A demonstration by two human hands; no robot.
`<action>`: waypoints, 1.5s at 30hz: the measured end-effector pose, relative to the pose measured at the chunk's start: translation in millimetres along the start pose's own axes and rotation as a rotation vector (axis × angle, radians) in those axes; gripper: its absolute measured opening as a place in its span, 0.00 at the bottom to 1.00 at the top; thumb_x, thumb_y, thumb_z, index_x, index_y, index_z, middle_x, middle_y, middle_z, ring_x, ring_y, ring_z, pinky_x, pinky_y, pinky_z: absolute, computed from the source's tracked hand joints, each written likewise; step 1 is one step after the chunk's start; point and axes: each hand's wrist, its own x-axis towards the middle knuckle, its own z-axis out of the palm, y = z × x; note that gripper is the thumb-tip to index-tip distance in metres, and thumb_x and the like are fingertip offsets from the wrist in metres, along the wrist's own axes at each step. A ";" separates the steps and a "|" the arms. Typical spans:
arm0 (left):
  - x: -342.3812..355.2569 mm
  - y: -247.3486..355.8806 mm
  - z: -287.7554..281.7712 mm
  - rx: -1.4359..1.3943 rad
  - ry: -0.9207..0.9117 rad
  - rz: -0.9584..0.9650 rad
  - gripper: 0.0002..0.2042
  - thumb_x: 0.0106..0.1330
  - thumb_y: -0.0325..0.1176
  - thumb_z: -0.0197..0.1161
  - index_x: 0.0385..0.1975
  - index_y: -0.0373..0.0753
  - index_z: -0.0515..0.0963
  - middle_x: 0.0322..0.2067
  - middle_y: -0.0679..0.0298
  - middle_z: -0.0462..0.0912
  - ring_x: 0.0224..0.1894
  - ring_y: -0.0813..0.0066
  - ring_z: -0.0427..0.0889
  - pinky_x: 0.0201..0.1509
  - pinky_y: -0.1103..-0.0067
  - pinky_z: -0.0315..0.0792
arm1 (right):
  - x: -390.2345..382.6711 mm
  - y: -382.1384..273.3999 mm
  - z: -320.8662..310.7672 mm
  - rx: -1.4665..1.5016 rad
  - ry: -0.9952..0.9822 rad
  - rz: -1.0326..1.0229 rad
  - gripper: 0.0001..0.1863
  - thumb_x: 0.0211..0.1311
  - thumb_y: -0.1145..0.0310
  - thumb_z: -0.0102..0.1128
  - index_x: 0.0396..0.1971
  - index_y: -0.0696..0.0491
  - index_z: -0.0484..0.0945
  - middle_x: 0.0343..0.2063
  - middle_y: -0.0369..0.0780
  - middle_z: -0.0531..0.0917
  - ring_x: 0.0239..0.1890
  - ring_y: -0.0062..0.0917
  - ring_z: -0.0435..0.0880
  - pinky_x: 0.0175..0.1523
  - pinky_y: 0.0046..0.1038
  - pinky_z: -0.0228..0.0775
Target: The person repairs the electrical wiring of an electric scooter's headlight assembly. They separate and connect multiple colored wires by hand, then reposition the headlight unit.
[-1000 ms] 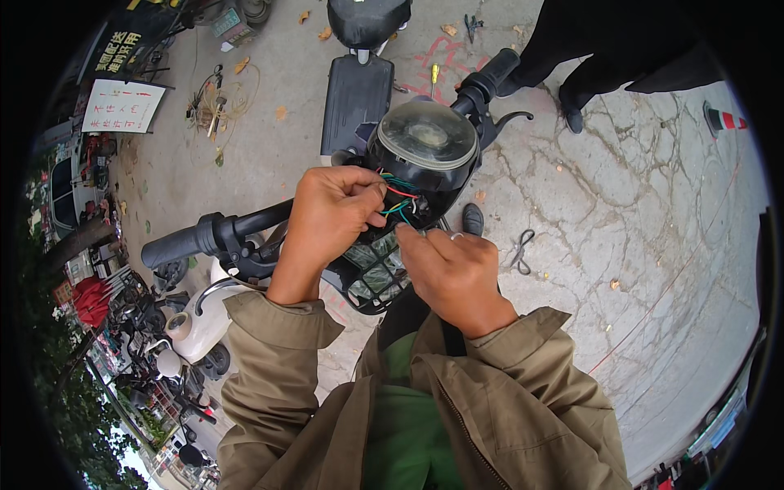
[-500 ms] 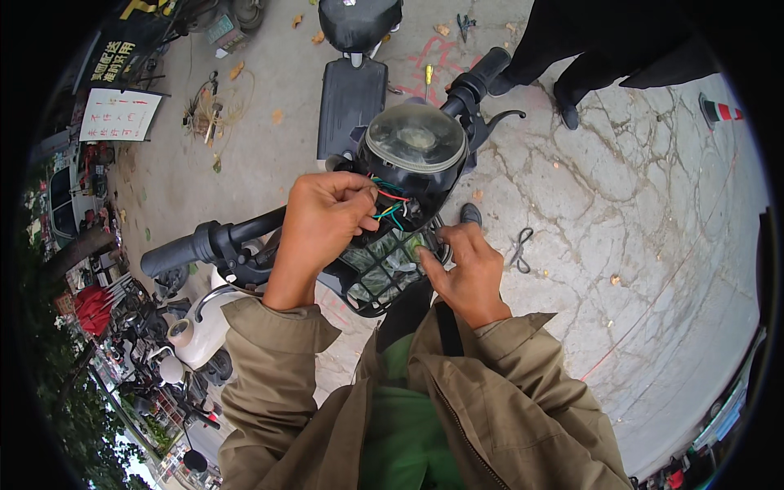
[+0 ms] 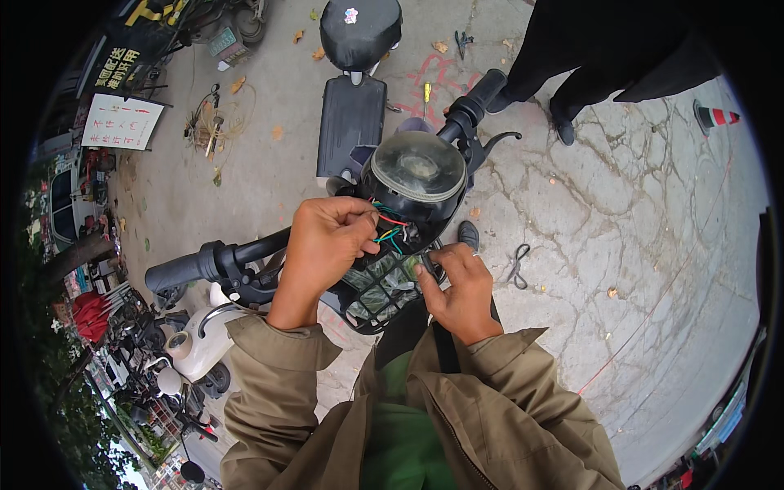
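Observation:
Below the round headlight [image 3: 416, 166] of an electric scooter, thin red, green and yellow wires [image 3: 393, 237] come out of an open dark housing. My left hand [image 3: 325, 245] is closed at these wires, thumb and fingertips pinched together; the strands run into the pinch. Just under it hangs a black mesh basket [image 3: 377, 325] with green and clear plastic-like stuff inside. My right hand [image 3: 459, 290] closes its thumb and fingers on the basket's right upper rim. The left handlebar grip [image 3: 175, 268] and right grip [image 3: 482, 90] stick out to either side.
A yellow-handled screwdriver [image 3: 427, 92] and pliers [image 3: 463, 43] are beyond the headlight. A black looped cord [image 3: 518, 266] lies on the cracked ground at right. Someone in dark trousers [image 3: 596, 49] stands far right, near a traffic cone [image 3: 717, 117]. Parked scooters [image 3: 192, 343] line the left.
My right hand has shifted slightly left along the basket rim, its fingers drawn closer to the thumb. My left hand keeps its pinch at the wires. The view has tilted a little.

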 end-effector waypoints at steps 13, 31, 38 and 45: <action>2.3 -2.3 -0.9 0.021 -0.021 0.014 0.07 0.75 0.27 0.69 0.38 0.30 0.88 0.28 0.61 0.90 0.27 0.76 0.91 0.29 0.82 0.81 | -6.0 23.4 2.6 0.746 -0.256 0.531 0.14 0.72 0.71 0.77 0.48 0.66 0.85 0.46 0.42 0.87 0.51 0.23 0.83 0.58 0.28 0.74; 1.3 -3.5 0.5 0.012 -0.012 0.037 0.07 0.76 0.29 0.70 0.42 0.30 0.89 0.29 0.61 0.90 0.27 0.76 0.91 0.30 0.82 0.81 | 5.6 2.8 -6.4 0.301 -0.098 0.310 0.18 0.62 0.66 0.83 0.44 0.58 0.84 0.28 0.39 0.87 0.27 0.23 0.84 0.36 0.30 0.75; 2.0 -3.0 1.4 0.020 -0.013 0.036 0.07 0.76 0.28 0.70 0.43 0.30 0.90 0.29 0.61 0.90 0.28 0.76 0.91 0.31 0.82 0.82 | 4.1 12.2 -3.8 -0.061 -0.011 -0.109 0.17 0.59 0.66 0.82 0.43 0.57 0.85 0.29 0.44 0.88 0.31 0.44 0.88 0.41 0.43 0.79; 3.0 -5.1 2.1 0.002 -0.015 0.038 0.08 0.76 0.28 0.70 0.44 0.29 0.90 0.29 0.60 0.90 0.27 0.75 0.91 0.31 0.81 0.83 | 3.6 13.0 -4.8 -0.054 -0.046 -0.149 0.13 0.63 0.68 0.78 0.42 0.59 0.86 0.30 0.47 0.89 0.32 0.45 0.89 0.42 0.44 0.80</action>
